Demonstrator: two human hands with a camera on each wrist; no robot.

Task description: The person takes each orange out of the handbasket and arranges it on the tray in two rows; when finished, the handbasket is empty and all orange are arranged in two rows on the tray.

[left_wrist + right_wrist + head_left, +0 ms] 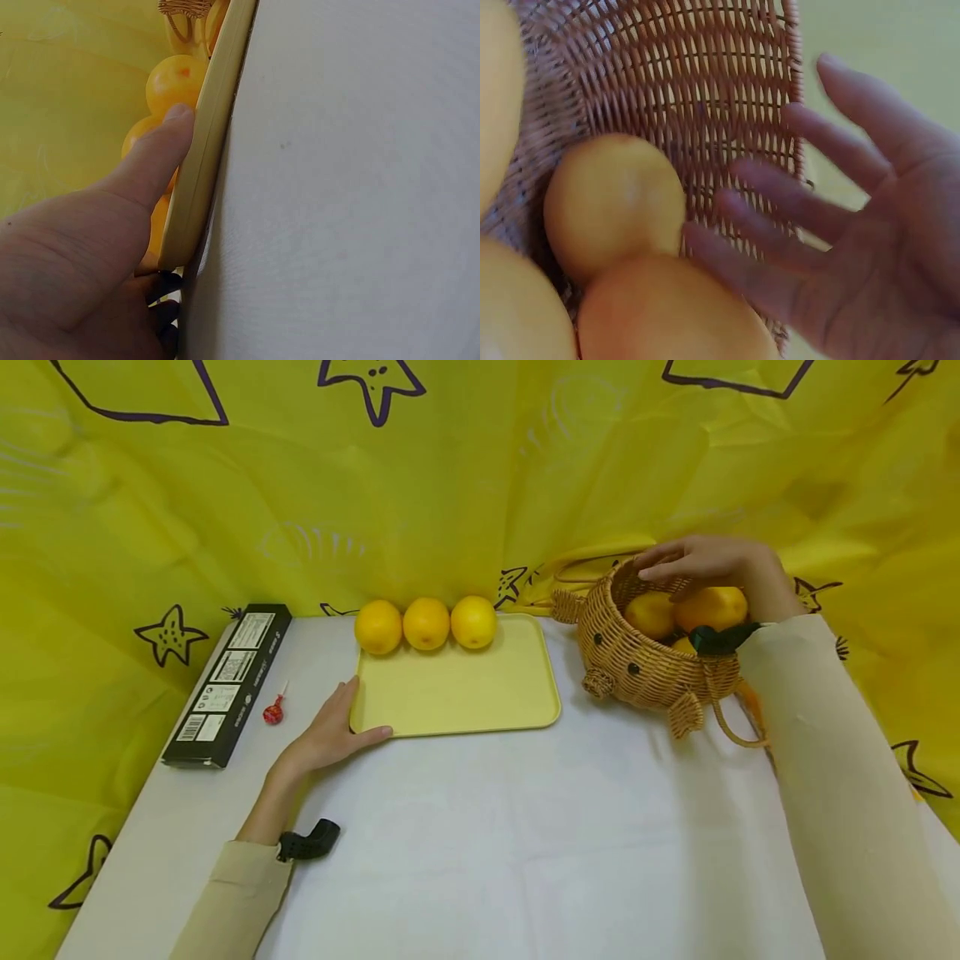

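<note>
My left hand [327,732] holds the near left corner of a pale yellow tray [457,693]. Its thumb [161,146] lies along the front rim; the other fingers are at the left side, partly hidden in the left wrist view. Three oranges [427,624] sit in a row along the tray's far edge, from its left corner. My right hand [705,564] is over the opening of a wicker basket [637,664] with an animal face. In the right wrist view its fingers are spread and hold nothing, close to oranges [615,206] inside the basket.
On the left lies a long black box [225,685] with white labels. A red-wrapped lollipop [273,711] lies between it and the left hand. A yellow patterned cloth [450,485] hangs behind the white-covered table [525,843]. The basket's handle [738,739] hangs at its front right.
</note>
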